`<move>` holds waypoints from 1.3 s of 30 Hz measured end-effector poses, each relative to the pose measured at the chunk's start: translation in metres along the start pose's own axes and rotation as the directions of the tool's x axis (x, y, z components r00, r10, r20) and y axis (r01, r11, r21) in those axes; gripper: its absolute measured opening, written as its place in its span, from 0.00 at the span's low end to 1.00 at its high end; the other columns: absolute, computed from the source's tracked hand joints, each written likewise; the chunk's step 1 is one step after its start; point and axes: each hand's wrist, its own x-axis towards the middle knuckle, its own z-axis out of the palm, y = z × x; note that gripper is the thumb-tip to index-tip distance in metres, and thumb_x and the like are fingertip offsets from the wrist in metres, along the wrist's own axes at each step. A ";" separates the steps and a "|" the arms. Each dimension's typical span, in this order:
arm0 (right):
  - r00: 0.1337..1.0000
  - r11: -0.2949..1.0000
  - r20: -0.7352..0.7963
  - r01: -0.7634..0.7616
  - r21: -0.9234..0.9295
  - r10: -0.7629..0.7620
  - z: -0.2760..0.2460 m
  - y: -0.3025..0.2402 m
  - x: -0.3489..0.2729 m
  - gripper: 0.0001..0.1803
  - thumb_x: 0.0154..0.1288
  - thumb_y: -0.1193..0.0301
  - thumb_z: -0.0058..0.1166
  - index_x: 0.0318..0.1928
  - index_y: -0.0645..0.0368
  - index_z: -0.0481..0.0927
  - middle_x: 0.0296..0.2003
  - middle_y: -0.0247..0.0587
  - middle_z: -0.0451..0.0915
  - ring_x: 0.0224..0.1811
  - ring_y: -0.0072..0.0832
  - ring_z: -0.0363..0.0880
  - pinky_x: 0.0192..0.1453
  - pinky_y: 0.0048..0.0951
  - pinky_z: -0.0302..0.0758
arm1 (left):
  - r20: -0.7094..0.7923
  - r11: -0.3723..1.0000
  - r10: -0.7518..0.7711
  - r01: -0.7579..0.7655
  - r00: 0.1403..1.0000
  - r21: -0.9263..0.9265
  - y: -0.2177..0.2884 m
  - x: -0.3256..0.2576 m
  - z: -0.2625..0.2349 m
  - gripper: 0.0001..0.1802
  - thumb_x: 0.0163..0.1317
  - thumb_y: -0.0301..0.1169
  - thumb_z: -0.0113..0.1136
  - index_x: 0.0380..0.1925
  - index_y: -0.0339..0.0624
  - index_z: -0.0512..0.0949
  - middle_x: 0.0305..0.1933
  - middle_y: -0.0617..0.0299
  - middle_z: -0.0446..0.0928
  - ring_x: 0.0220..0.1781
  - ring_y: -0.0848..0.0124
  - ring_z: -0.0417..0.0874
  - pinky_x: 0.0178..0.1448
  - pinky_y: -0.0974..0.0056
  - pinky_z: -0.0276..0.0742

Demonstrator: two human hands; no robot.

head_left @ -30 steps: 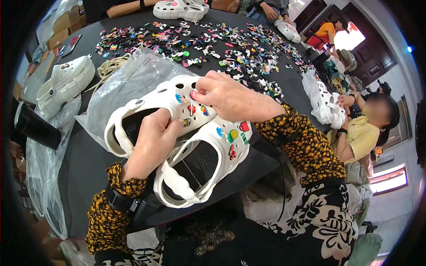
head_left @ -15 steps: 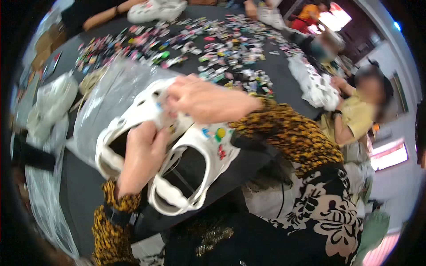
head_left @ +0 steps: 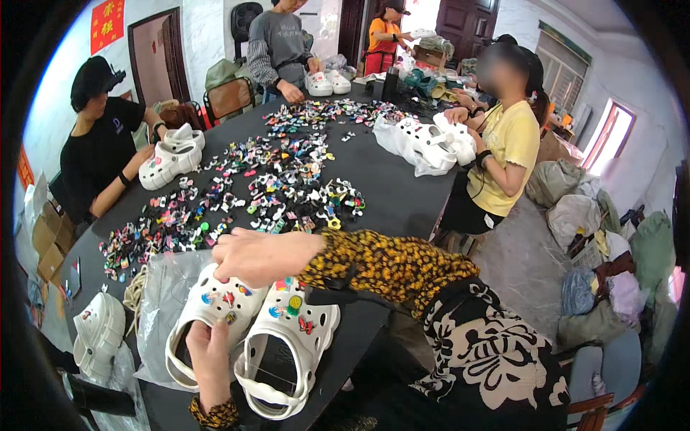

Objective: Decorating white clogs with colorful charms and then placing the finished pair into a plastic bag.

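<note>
Two white clogs lie side by side near the front of the black table (head_left: 402,194), toes away from me, both studded with small coloured charms. My left hand (head_left: 208,355) grips the heel opening of the left clog (head_left: 208,309). My right hand (head_left: 255,255) rests palm down over that clog's toe, fingers curled on its front edge. The right clog (head_left: 284,341) lies free beside it, its strap toward me.
A wide scatter of coloured charms (head_left: 273,187) covers the table's middle. A clear plastic bag (head_left: 162,294) lies under the clogs; another white clog (head_left: 97,334) sits at far left. Three people work with white clogs (head_left: 169,158) around the table. Bags (head_left: 575,215) pile up on the right.
My head has lifted, so the far table and the people now show. Both hands stay on the left clog; my right hand has shifted from the charms toward the toe.
</note>
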 end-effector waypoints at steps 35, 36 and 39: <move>0.497 0.647 -0.457 -0.326 0.689 0.737 0.092 -0.045 -0.144 0.14 0.59 0.86 0.48 0.46 0.68 0.78 0.42 0.43 0.75 0.42 0.30 0.76 0.44 0.23 0.73 | 0.109 0.799 -0.025 -0.045 0.994 0.600 0.028 -0.015 -0.006 0.20 0.59 0.37 0.61 0.37 0.27 0.71 0.28 0.49 0.78 0.29 0.67 0.79 0.36 0.62 0.73; 0.498 0.653 -0.462 -0.328 0.683 0.734 0.092 -0.046 -0.145 0.14 0.59 0.86 0.48 0.46 0.67 0.78 0.42 0.44 0.74 0.42 0.30 0.76 0.44 0.23 0.73 | 0.112 0.798 -0.031 -0.043 0.993 0.602 0.028 -0.015 -0.004 0.20 0.59 0.37 0.61 0.37 0.27 0.71 0.28 0.49 0.78 0.29 0.67 0.79 0.36 0.62 0.73; 0.501 0.671 -0.475 -0.347 0.655 0.723 0.088 -0.048 -0.143 0.15 0.59 0.86 0.49 0.47 0.67 0.78 0.41 0.43 0.74 0.42 0.30 0.76 0.44 0.23 0.73 | 0.148 0.839 -0.022 -0.062 0.989 0.540 0.026 -0.016 -0.007 0.23 0.58 0.40 0.63 0.37 0.27 0.71 0.28 0.48 0.78 0.30 0.65 0.79 0.37 0.62 0.74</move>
